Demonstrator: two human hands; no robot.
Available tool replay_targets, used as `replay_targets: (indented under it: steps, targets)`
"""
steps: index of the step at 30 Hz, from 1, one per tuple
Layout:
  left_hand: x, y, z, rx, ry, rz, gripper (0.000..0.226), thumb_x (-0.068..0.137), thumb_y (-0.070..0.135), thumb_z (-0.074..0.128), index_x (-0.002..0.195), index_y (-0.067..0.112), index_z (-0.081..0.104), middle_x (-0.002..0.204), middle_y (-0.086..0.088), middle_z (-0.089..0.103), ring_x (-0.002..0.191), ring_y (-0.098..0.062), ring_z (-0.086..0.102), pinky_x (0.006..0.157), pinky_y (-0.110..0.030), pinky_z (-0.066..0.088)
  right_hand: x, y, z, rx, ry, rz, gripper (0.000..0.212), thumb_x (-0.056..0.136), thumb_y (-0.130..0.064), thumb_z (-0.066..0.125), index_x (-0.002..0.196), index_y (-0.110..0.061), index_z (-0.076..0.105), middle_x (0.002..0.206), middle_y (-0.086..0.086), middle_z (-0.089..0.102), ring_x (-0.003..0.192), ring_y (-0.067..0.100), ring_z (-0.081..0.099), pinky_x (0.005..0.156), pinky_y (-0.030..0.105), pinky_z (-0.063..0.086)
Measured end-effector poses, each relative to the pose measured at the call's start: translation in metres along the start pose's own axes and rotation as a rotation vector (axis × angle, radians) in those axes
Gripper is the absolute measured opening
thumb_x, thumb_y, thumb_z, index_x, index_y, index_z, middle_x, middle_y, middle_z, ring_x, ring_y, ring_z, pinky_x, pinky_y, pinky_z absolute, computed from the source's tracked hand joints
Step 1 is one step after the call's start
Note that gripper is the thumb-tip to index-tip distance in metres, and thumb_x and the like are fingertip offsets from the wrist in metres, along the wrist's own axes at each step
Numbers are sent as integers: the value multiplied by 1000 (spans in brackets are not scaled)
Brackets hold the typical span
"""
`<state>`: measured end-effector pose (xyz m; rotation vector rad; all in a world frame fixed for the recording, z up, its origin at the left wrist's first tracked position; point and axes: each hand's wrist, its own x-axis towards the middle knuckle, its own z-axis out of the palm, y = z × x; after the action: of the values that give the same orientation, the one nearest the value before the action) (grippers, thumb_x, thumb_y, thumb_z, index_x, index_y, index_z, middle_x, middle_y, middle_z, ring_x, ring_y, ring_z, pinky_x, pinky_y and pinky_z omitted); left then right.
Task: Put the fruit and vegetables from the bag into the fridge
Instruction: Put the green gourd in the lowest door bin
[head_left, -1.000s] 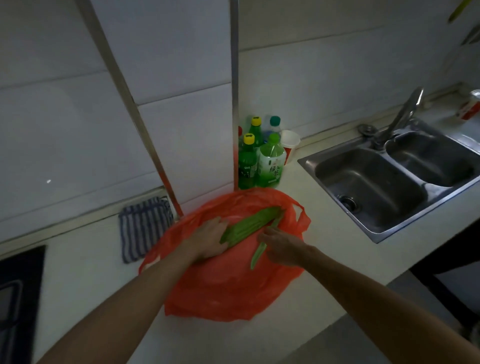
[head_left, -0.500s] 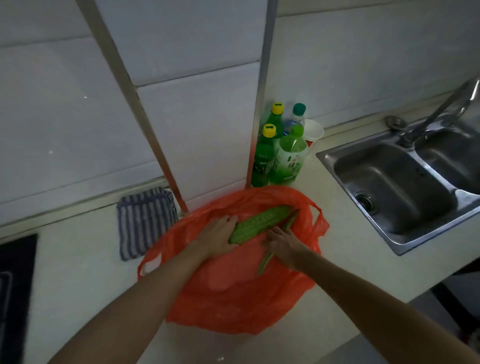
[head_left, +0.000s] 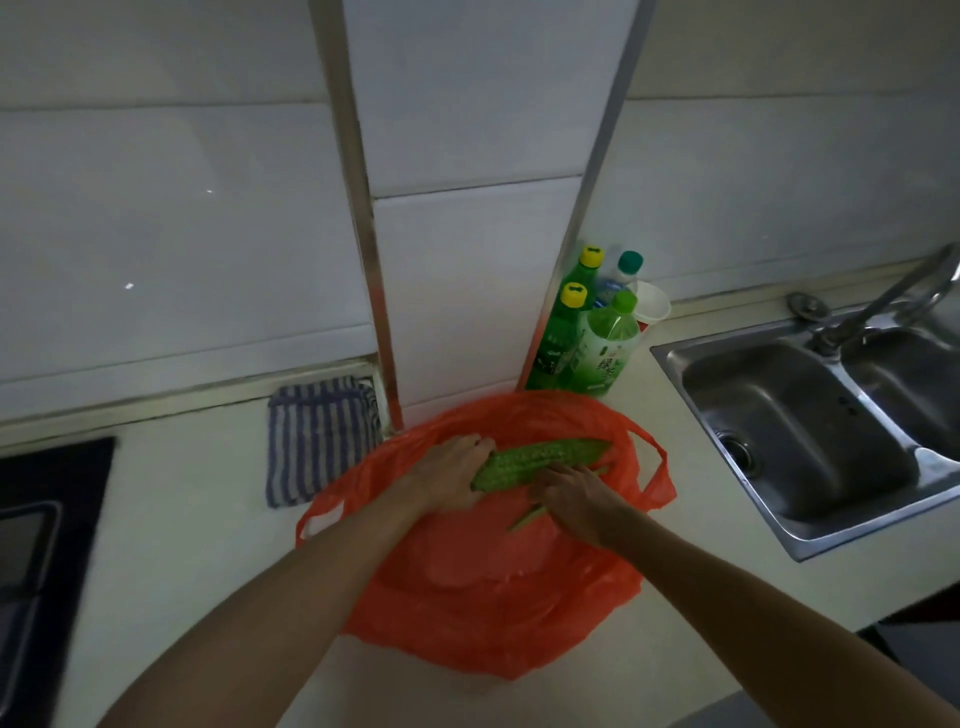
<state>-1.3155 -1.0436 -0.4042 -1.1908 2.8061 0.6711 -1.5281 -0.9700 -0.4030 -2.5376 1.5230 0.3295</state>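
An orange plastic bag (head_left: 483, 587) lies open on the pale counter. Over its mouth my left hand (head_left: 449, 475) grips the near end of a bumpy green bitter gourd (head_left: 540, 460) that points up and right. My right hand (head_left: 576, 499) rests just below the gourd, its fingers closed around a thin green stalk (head_left: 524, 519) that sticks out toward the lower left. What else the bag holds is hidden. No fridge is in view.
Several green drink bottles (head_left: 587, 338) and a white cup (head_left: 652, 309) stand against the tiled wall behind the bag. A striped cloth (head_left: 317, 436) lies to the left, a black hob (head_left: 47, 545) at far left. A steel double sink (head_left: 810, 431) with a tap sits right.
The view has swung left and the gourd has lifted slightly out of the bag mouth. My right hand has closed in under the gourd onto the thin stalk.
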Motion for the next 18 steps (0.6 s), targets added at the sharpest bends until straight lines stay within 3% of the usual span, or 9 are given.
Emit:
replay_targets:
  steps: [6,8,10,12,18]
  targets:
    - [-26,6,-21,67,30,-16,52,79,31,64,124,13,47,116,-7,52,110,-25,51,92,-40,45,-9,-15,-15,-50,52,-70,32,93,-8,52,124,-15,59,128,9,56,124,27,48,106,44,41]
    - [-38,12,-28,88,71,-37,50,79,29,64,123,12,49,116,-8,53,110,-25,52,91,-36,43,-15,-20,-19,-73,97,-107,29,88,-6,58,116,-15,63,118,9,60,115,27,54,98,44,48]
    - [-52,19,-33,108,109,-63,47,77,28,63,120,12,50,114,-8,55,107,-26,54,88,-37,44,-17,-22,-20,-82,169,-137,26,76,-6,71,98,-18,68,98,4,66,95,24,64,78,37,57]
    - [-67,25,-38,128,121,-97,47,75,28,62,118,13,50,114,-7,56,107,-26,55,88,-38,47,-19,-25,-24,-76,207,-146,30,63,-7,80,86,-21,68,84,0,66,80,21,66,63,30,56]
    - [-111,49,-53,135,176,-211,51,78,27,62,125,14,48,119,-7,54,109,-24,53,88,-37,48,-37,-39,-41,-105,337,-212,24,67,-9,75,85,-22,65,81,1,61,80,23,63,50,32,51]
